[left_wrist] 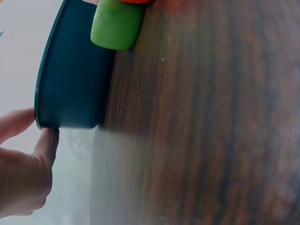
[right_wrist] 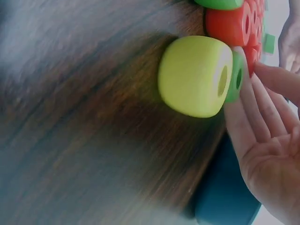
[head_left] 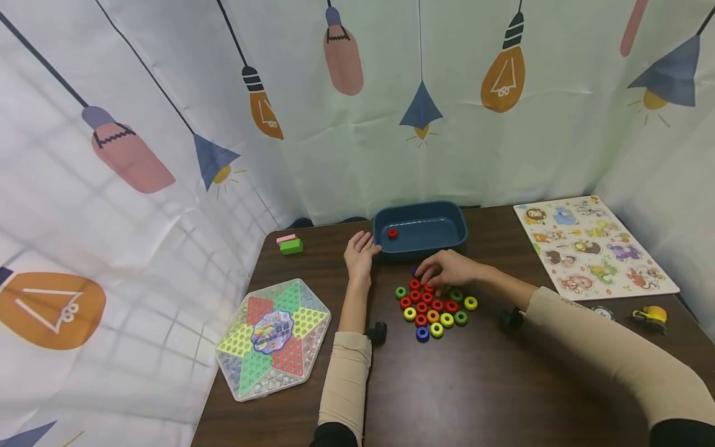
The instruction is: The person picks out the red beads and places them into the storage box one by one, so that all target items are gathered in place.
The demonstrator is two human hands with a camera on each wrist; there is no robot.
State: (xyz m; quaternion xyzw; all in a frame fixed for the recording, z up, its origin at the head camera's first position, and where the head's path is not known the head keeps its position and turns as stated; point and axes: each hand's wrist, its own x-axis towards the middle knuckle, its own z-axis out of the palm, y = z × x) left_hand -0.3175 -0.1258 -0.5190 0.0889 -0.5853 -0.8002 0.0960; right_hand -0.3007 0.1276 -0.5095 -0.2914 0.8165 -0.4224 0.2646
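My left hand is at the left end of a dark blue plastic tray, its thumb and a finger touching the corner by the rim. A single red bead lies inside. In front of the tray sits a cluster of chunky ring-shaped beads, red, yellow, green, blue and orange. Over the cluster's back edge is my right hand. The right wrist view has its thumb and fingertips around a red bead, beside a green bead and a yellow bead; the fingers partly hide it.
A hexagonal Chinese checkers box lies at the left. Green and pink blocks sit at the back left. An animal puzzle board is at the right, with a small yellow toy in front. Behind hangs a patterned curtain.
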